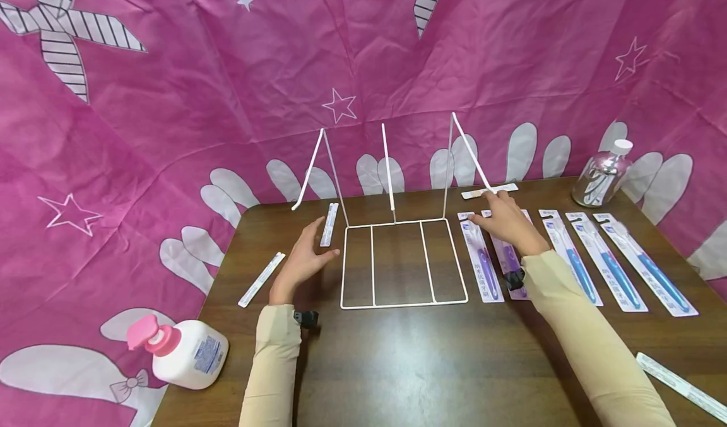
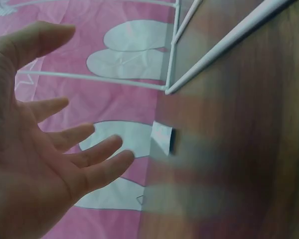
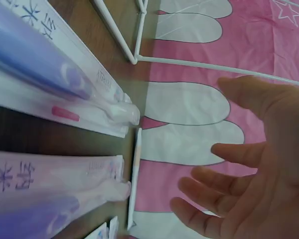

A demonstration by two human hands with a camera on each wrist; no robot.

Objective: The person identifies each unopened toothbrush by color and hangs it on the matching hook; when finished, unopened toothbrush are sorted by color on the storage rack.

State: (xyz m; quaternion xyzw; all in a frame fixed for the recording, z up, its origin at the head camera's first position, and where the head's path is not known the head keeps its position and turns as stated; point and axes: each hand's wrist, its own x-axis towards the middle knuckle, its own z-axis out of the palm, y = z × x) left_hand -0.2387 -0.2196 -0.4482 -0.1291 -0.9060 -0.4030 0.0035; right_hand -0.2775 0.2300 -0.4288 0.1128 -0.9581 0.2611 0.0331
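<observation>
The white wire rack [image 1: 402, 263] stands in the middle of the head view on the brown table [image 1: 409, 364], its flat base split into 3 sections and thin rods rising from its far edge. The left hand [image 1: 301, 260] hovers just left of the rack's base with fingers spread and relaxed, grasping nothing; the left wrist view shows the same loose palm [image 2: 35, 149] with the rack's corner [image 2: 169, 88] in the upper middle of that frame. A small white packet [image 1: 329, 224] lies just beyond the left fingertips, and a longer white strip [image 1: 262, 279] lies further left.

The right hand [image 1: 508, 222] is right of the rack, over the top ends of 2 purple toothbrush packs [image 1: 481, 260], fingers extended and released, holding nothing. In the right wrist view the open palm [image 3: 259, 169] fills the right side, with the purple packs [image 3: 50, 84] at the left. A flat white strip [image 1: 490, 192] lies just beyond the right hand.

3 blue toothbrush packs [image 1: 610, 263] lie in a row at the right of the head view. A clear bottle [image 1: 603, 175] stands at the upper right, a pink-capped white pump bottle [image 1: 182, 351] lies at the lower left, and another white strip [image 1: 681, 386] sits at the lower right.
</observation>
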